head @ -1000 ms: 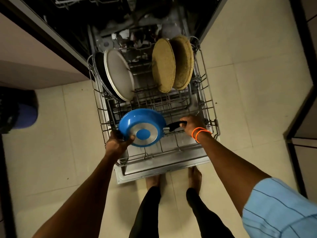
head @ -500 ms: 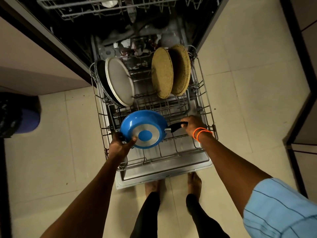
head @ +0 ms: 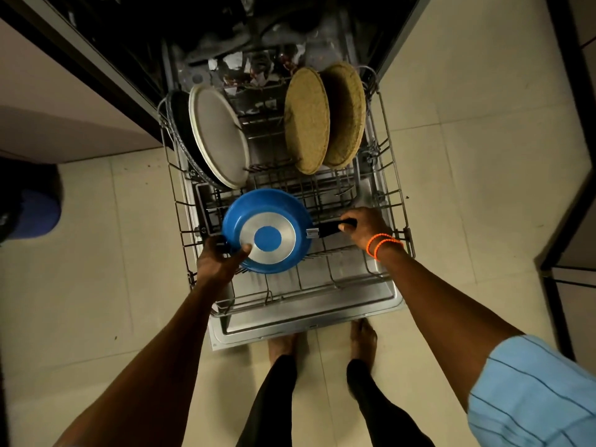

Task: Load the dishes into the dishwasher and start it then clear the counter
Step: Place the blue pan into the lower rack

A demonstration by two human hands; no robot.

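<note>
Holding one blue pan (head: 267,230) at the rack's (head: 392,175) front edge: left grip (head: 222,258) clamped on its rim, right grip (head: 366,225) on its handle; four plates (head: 222,138) behind

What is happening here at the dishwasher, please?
A person is loading a blue frying pan into the pulled-out lower rack of the open dishwasher. The right hand grips the pan's black handle, and the left hand holds the pan's rim, its bottom facing up. Farther back in the rack, a pale plate and two round woven mats stand on edge. The pan is not yet let go.
</note>
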